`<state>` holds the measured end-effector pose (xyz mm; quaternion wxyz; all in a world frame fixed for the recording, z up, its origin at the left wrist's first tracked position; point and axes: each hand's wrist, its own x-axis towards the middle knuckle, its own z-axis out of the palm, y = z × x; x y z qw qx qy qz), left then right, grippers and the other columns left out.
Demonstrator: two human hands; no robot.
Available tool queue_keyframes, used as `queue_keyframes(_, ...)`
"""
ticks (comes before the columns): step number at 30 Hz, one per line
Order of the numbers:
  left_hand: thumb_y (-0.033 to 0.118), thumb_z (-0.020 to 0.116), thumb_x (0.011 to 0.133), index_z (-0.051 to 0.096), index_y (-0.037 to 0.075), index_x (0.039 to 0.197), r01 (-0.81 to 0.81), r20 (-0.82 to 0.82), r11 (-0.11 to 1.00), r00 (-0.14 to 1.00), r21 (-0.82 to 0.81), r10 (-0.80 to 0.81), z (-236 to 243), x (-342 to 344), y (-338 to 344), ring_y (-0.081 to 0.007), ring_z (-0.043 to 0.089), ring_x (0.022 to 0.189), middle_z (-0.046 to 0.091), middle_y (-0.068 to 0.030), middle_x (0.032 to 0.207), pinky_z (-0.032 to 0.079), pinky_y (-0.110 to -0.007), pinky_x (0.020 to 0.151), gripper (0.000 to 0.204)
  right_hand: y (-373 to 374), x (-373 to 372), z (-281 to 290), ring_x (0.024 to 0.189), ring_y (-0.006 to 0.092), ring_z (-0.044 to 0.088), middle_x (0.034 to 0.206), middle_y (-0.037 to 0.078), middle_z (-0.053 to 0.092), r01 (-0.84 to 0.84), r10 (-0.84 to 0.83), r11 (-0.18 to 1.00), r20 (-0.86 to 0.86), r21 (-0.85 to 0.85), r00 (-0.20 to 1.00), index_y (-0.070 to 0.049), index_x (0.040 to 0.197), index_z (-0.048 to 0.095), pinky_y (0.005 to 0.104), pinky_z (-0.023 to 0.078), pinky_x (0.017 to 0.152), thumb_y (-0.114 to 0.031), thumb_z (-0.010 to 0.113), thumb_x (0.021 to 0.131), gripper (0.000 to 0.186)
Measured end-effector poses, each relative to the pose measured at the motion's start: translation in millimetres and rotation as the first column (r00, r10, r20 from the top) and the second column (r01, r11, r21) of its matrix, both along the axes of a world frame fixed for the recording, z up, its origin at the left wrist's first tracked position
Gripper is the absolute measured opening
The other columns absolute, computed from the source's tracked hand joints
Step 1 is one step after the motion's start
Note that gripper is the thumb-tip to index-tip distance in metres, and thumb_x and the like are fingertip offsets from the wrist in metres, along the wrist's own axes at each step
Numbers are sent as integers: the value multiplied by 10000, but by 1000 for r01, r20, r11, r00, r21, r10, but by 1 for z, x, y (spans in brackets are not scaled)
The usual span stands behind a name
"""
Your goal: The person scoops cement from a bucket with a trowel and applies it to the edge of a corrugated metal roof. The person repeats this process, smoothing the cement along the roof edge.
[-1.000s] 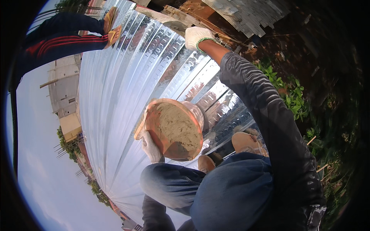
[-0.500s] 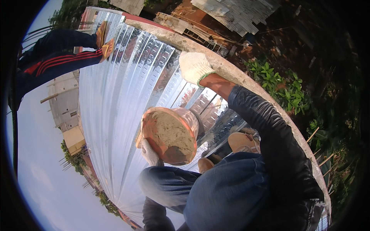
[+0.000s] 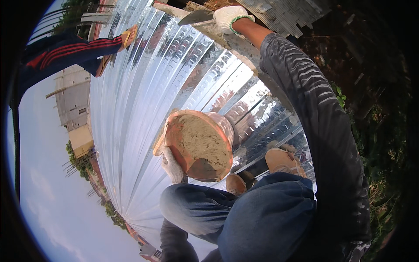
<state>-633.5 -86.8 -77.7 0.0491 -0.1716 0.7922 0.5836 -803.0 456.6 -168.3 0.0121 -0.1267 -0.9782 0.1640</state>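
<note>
An orange bowl [image 3: 176,159] of grey-brown mortar [image 3: 201,142] is tilted toward me over the shiny corrugated metal sheets [image 3: 131,109]. My left hand [image 3: 173,167], in a pale knit glove, is closed on its near-left rim. A light wooden piece [image 3: 159,142] shows beside that hand; whether I grip it too is unclear. My right hand [image 3: 229,18], gloved in white, reaches far ahead to the wall's ledge [image 3: 238,48]. It is closed on a trowel, whose dark grey blade [image 3: 196,17] lies over the ledge; the handle is hidden inside my grip.
Another person's sandalled foot [image 3: 127,38] and striped trouser leg [image 3: 78,52] are at the far left on the sheets. My own shoes [image 3: 281,160] rest below the bowl. Beyond the ledge, the ground drops to plants and a lower grey roof [image 3: 283,15].
My right hand has moved farther ahead along the ledge, and the trowel blade now shows. The other person's feet have shifted. My left hand keeps its hold on the bowl.
</note>
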Motion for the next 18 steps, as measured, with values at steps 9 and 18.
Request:
queue_keyframes(9,353,639,1148,710,87,1096,-32,-52,999,998,-7,31,-7,2,-21,-20,526,736,613,81,904,395,-208,632,280,9,35,40,940,413,769,1085,248,791,-99,113,966,47,-238,992,-48,1129,824,510,600,869,-307,674,941,353)
queue_keyframes(18,384,643,1144,689,100,1037,-27,-33,999,999,-36,26,3,6,7,-30,548,712,630,64,852,412,-214,623,307,-68,64,12,1039,434,789,1104,269,791,76,-57,962,80,-263,995,-26,1109,831,539,629,858,-193,645,907,321)
